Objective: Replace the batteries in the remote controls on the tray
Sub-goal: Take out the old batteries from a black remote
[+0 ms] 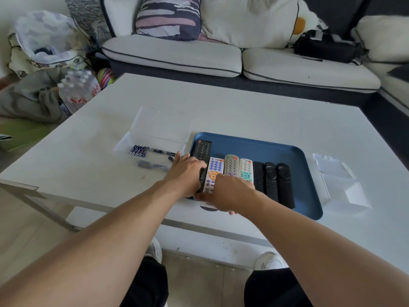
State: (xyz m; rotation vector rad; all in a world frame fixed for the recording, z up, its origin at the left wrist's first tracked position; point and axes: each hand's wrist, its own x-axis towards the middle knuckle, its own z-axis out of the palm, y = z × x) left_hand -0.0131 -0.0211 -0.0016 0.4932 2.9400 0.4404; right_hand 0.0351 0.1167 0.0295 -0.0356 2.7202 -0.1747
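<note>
Fresh batteries (139, 150) lie in clear box (155, 138), left of tray (254, 145). Your left hand (188, 173) curls over black remote (201, 156) at tray's left end. Your right hand (230, 193) grips white remote (213, 173) beside it, fingers partly hidden, probably lifting. Five more remotes to right; no compartment visibly open, so swapping barely begun.
</note>
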